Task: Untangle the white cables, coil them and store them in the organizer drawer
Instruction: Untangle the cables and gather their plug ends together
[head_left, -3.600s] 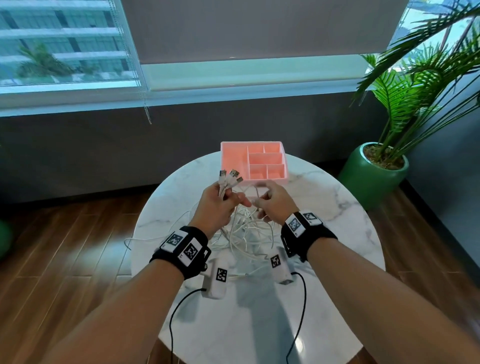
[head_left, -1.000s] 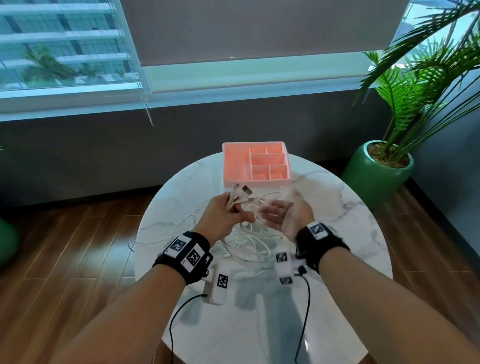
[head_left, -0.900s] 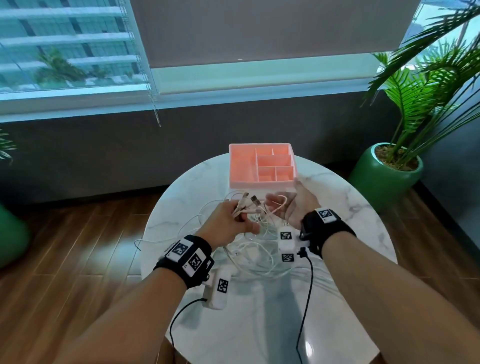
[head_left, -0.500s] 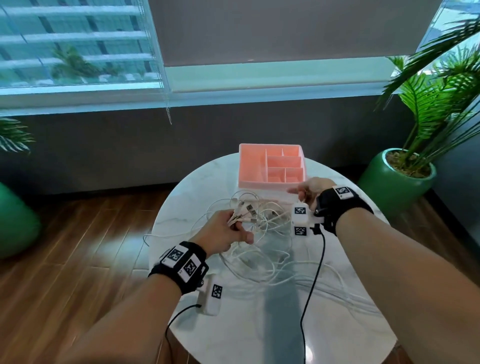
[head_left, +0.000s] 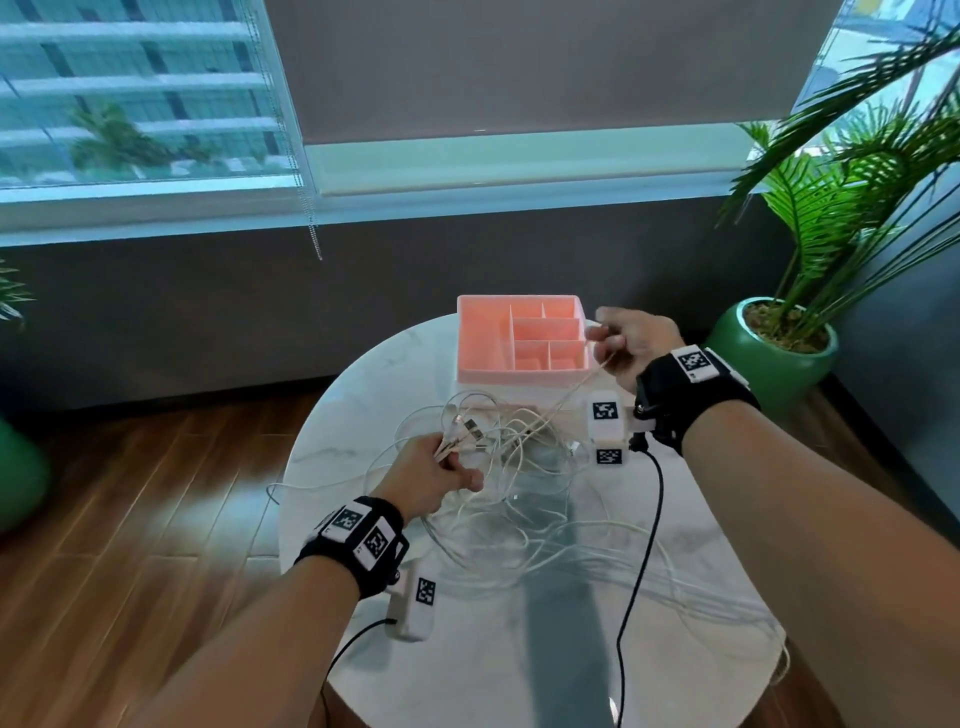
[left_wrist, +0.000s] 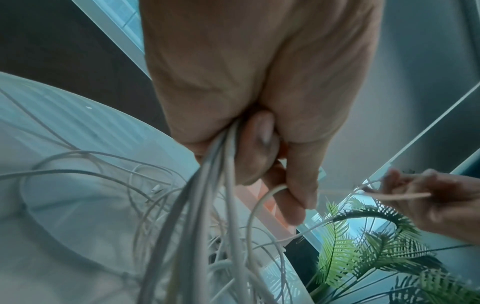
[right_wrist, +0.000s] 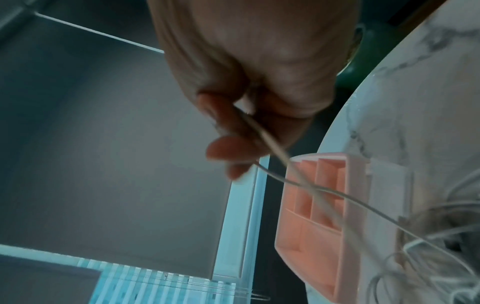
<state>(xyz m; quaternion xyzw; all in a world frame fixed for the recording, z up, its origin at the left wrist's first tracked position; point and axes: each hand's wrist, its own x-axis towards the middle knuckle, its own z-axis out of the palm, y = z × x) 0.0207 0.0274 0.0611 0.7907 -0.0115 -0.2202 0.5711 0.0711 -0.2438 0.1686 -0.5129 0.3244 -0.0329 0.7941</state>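
Note:
A tangle of white cables lies spread over the round marble table. My left hand grips a bundle of several cable ends, their plugs sticking out past the fingers; the left wrist view shows the cables running out of my fist. My right hand is raised beside the right edge of the pink organizer drawer and pinches a single white strand between its fingers. That strand runs taut down to the tangle. The drawer's compartments hold nothing.
A potted palm in a green pot stands on the floor to the right of the table. Behind the table are a dark wall and window. Loose cable loops trail toward the table's right front edge. Wood floor lies to the left.
My right hand has risen and moved right and back, from the tangle to beside the drawer, drawing one strand out taut. My left hand has kept its grip on the cable ends.

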